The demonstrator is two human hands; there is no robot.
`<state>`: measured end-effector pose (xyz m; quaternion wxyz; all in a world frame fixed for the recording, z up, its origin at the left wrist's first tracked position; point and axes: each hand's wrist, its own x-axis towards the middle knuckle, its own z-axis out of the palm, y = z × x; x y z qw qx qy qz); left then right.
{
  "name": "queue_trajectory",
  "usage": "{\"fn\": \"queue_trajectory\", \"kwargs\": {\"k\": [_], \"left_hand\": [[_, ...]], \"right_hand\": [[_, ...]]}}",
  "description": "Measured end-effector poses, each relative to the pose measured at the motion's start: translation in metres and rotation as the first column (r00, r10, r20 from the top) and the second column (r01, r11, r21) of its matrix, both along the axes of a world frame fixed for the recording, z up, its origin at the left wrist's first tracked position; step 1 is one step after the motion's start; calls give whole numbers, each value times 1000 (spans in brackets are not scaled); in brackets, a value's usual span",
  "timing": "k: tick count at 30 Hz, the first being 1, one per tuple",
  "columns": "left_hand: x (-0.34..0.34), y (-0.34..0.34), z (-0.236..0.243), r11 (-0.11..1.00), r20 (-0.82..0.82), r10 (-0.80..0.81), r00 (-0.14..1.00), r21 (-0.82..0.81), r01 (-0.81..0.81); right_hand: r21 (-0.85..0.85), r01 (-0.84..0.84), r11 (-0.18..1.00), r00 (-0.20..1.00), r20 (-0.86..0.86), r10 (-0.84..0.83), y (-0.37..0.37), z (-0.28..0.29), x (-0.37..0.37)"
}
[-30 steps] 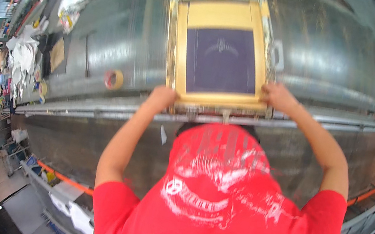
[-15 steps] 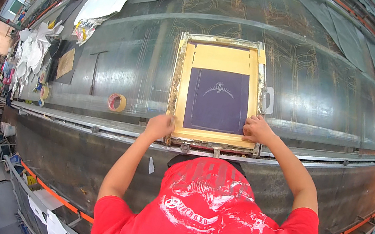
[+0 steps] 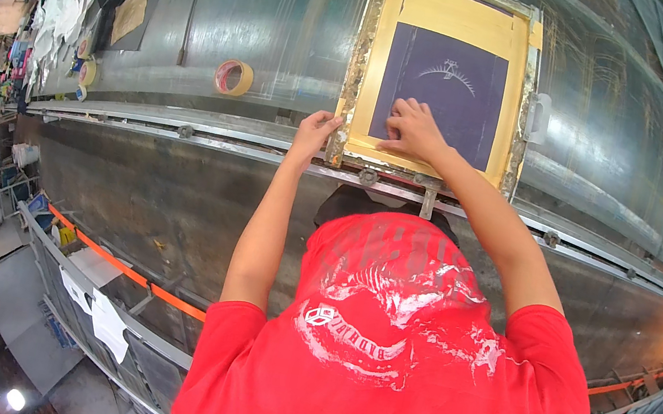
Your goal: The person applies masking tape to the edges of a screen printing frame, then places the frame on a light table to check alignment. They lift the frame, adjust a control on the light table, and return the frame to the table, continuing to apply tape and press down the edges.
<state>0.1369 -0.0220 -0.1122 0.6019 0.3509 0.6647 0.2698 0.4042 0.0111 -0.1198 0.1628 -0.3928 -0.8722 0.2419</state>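
A screen printing frame (image 3: 528, 91) with worn, stained rails lies on the long grey table. Its yellow mesh (image 3: 463, 16) surrounds a dark purple rectangle (image 3: 447, 103) bearing a pale arched design. My left hand (image 3: 313, 135) is at the lower part of the frame's left rail, thumb and fingers drawn together; anything between them is too small to make out. Over the lower left corner of the purple rectangle is my right hand (image 3: 417, 133), fingers bent and thumb apart, touching the mesh near its bottom border. No tool shows in it.
A roll of tan tape (image 3: 233, 78) and a thin T-shaped rod (image 3: 190, 22) lie left of the frame. Crumpled white sheets (image 3: 65, 9) hang farther left. A metal rail (image 3: 246, 135) runs along the table's near edge. A white handle-shaped piece (image 3: 540, 118) sits against the frame's right side.
My right hand has moved from the purple rectangle's lower right edge to its lower left corner. My left hand stays by the frame's left rail. The whole view has shifted and tilted.
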Motion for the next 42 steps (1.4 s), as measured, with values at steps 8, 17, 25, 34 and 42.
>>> {"fn": "queue_trajectory", "kwargs": {"k": [8, 17, 25, 34, 42], "left_hand": [[-4, 3, -14, 1000, 46, -5, 999, 26, 4], [-3, 3, -13, 999, 16, 24, 1000, 31, -24], [-7, 0, -22, 991, -103, 26, 994, 136, -12], [129, -24, 39, 237, -784, -398, 476, 413, 879], [54, -11, 42, 164, -918, -310, 247, 204, 965]], "right_hand": [[59, 28, 998, 990, 139, -36, 11, 3, -56], [-37, -121, 992, 862, 491, 124, -6, 33, 109], [-7, 47, 999, 768, 640, -32, -39, 44, 174], [-220, 67, 973, 962, 273, -5, -74, 34, 75], [-41, 72, 997, 844, 535, -39, -117, 51, 192]]}}
